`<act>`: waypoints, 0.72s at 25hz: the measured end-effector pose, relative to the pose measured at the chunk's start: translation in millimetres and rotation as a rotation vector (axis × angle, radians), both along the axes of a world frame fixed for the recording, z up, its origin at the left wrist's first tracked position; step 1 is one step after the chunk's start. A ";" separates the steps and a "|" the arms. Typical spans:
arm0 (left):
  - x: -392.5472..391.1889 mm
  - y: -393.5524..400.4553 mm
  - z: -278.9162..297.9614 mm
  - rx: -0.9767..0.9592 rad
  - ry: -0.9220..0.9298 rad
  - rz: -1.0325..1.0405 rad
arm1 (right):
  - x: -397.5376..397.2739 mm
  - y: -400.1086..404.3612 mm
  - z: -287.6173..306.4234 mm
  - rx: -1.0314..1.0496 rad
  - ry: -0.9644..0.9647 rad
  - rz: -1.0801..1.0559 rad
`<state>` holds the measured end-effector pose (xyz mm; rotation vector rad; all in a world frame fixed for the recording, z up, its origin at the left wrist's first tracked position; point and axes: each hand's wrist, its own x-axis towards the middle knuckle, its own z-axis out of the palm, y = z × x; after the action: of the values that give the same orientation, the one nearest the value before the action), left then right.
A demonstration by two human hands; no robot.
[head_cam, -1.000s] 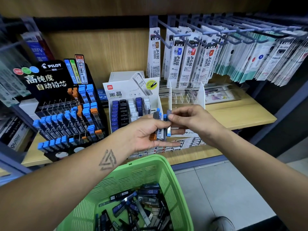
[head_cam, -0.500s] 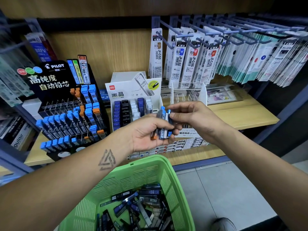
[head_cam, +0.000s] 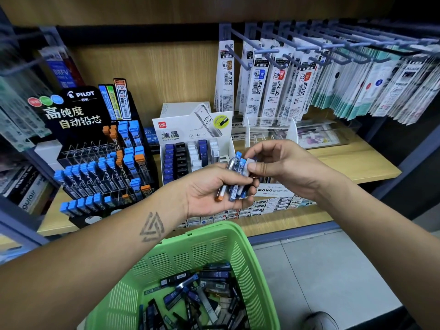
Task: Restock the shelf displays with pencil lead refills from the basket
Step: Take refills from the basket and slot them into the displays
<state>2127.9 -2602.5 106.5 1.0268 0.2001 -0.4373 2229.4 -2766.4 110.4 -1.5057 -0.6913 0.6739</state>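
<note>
Left hand (head_cam: 209, 191) is gripping a fan of lead refill tubes (head_cam: 234, 179) in curled fingers, above the green basket (head_cam: 204, 244) and in front of the white display box (head_cam: 192, 148). Right hand (head_cam: 285, 167) is pinching the top of one blue-capped tube in that bunch. More refills are lying loose in the basket.

My hands (head_cam: 214, 191) cover the front of the MONO box (head_cam: 271, 190). The basket (head_cam: 195, 253) runs off the bottom edge. Far left packets (head_cam: 16, 110) are blurred, and I can't read the refills' (head_cam: 235, 177) print.
</note>
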 end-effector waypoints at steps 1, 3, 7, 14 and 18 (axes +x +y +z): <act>-0.8 0.2 1.1 -0.011 0.002 -0.002 | 2.2 -1.4 0.3 0.033 0.024 -0.005; -1.3 2.1 1.1 -0.031 0.031 0.008 | 7.5 -4.8 -0.4 0.071 0.082 -0.034; 0.7 6.5 -1.1 -0.050 0.087 0.047 | 13.6 -11.2 -0.6 0.063 0.193 -0.113; 5.5 5.0 -7.6 0.002 0.114 0.205 | 12.1 -14.3 -4.1 -0.040 -0.030 -0.170; 10.3 -2.0 -8.8 0.075 0.083 0.244 | 8.1 -10.0 -2.8 -0.363 -0.583 -0.028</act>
<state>2138.2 -2604.5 97.6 1.0436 0.4142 -0.2525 2237.5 -2776.4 107.6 -2.0771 -1.0199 0.3401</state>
